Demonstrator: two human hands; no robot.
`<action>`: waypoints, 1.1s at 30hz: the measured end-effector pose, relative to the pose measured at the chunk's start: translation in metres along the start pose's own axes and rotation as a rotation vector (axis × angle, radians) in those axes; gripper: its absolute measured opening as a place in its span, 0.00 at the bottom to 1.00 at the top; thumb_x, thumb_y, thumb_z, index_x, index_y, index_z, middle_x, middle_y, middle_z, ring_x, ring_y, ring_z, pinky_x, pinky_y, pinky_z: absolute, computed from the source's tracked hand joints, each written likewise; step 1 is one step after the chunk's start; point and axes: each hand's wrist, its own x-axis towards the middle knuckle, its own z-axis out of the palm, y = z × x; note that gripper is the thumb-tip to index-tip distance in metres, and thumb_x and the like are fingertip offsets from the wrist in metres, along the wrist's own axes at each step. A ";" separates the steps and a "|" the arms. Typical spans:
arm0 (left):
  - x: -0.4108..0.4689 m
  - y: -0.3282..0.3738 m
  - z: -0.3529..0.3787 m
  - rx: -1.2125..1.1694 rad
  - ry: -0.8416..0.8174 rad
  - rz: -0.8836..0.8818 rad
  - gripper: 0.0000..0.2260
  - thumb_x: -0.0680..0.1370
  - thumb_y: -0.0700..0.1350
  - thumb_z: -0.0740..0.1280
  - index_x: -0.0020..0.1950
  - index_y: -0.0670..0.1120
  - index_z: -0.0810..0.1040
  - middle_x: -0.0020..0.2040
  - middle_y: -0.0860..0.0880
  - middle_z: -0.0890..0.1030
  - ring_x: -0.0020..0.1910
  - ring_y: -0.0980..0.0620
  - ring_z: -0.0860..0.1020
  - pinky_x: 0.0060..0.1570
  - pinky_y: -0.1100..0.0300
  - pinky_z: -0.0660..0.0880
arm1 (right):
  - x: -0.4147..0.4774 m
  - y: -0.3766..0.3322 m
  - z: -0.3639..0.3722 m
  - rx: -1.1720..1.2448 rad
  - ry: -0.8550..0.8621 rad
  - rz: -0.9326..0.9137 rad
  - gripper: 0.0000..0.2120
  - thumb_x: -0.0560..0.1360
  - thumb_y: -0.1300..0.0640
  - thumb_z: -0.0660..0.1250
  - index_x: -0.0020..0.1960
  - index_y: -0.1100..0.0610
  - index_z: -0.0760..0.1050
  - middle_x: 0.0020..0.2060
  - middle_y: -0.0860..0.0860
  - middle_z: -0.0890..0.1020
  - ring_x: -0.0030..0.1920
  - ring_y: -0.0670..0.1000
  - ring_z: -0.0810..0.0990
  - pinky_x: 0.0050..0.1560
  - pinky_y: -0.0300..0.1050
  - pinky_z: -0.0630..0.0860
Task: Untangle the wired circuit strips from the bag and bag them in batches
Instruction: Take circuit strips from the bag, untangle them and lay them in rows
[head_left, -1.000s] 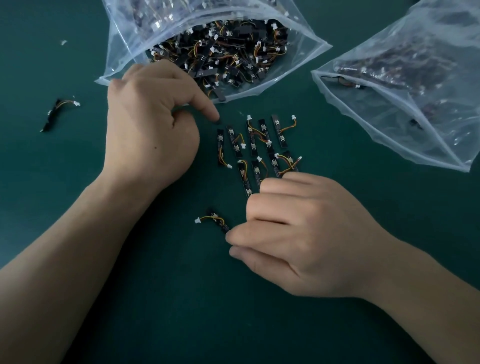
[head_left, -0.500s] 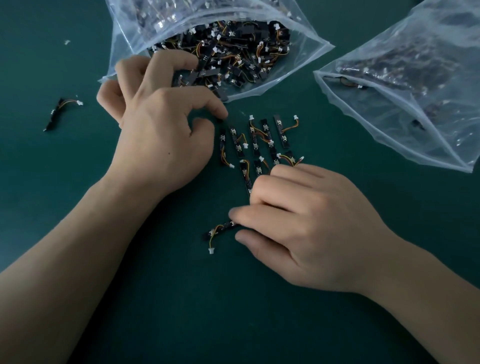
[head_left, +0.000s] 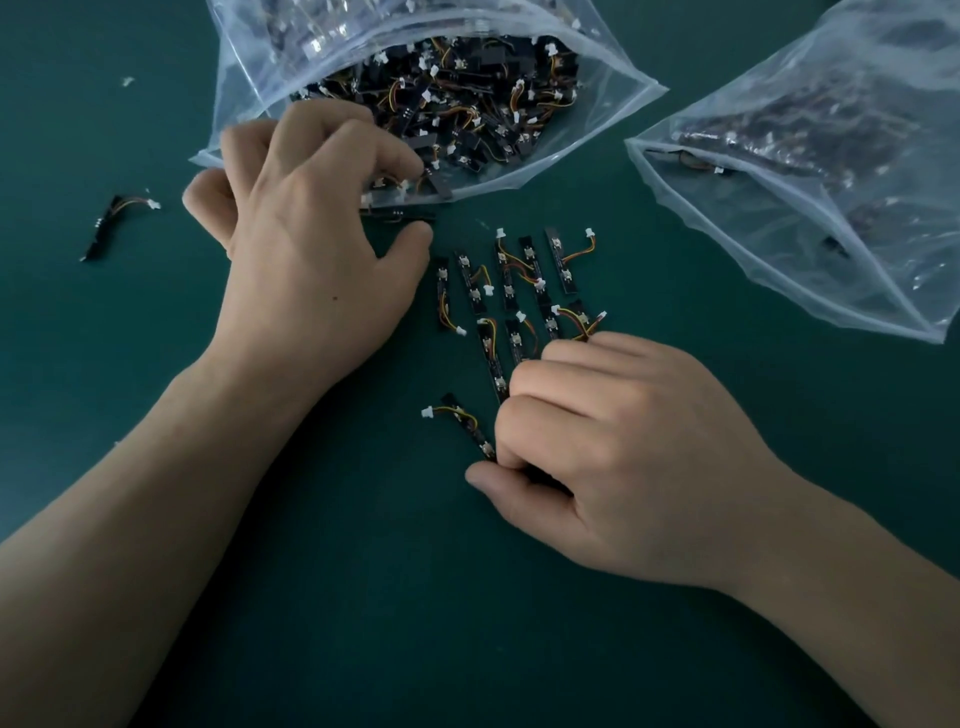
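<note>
A clear source bag (head_left: 249, 88) lies open at the top, full of tangled black circuit strips (head_left: 467, 104) with orange-yellow wires and white plugs. My left hand (head_left: 311, 244) is at the bag's mouth, with forefinger and thumb curled round one strip (head_left: 402, 214) at the opening. Several untangled strips (head_left: 511, 280) lie in rows on the green table below the bag. My right hand (head_left: 623, 457) is just below the rows. Its thumb and curled fingers pinch the near end of a single strip (head_left: 465, 423), whose white plug points up and left.
A second clear bag (head_left: 831, 218) holding strips lies at the right, its mouth facing left. One lone strip (head_left: 109, 223) sits far left on the table (head_left: 363, 597). A tiny white scrap (head_left: 126, 81) lies at the upper left.
My left hand has moved up to the bag's mouth and closed on a strip there. My right hand has turned its strip, so the plug now points up and left instead of down.
</note>
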 end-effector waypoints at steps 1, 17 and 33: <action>0.000 0.000 0.000 -0.008 0.011 0.001 0.08 0.76 0.52 0.71 0.55 0.57 0.81 0.67 0.60 0.75 0.68 0.49 0.66 0.55 0.55 0.52 | 0.000 0.000 0.000 0.001 -0.002 -0.001 0.16 0.80 0.50 0.70 0.37 0.54 0.73 0.33 0.48 0.70 0.36 0.51 0.62 0.36 0.48 0.64; -0.001 0.000 -0.001 0.078 0.024 -0.077 0.11 0.80 0.54 0.65 0.50 0.56 0.87 0.69 0.55 0.76 0.71 0.41 0.66 0.67 0.42 0.58 | -0.001 0.001 0.000 0.014 -0.004 0.012 0.16 0.80 0.49 0.69 0.37 0.55 0.74 0.33 0.48 0.71 0.35 0.52 0.64 0.35 0.49 0.65; -0.001 0.005 -0.003 -0.014 0.065 -0.083 0.11 0.79 0.49 0.64 0.49 0.58 0.87 0.67 0.60 0.78 0.68 0.52 0.66 0.59 0.52 0.53 | -0.004 0.005 -0.003 0.023 -0.038 -0.078 0.09 0.80 0.55 0.67 0.44 0.55 0.83 0.36 0.50 0.75 0.36 0.54 0.68 0.37 0.51 0.67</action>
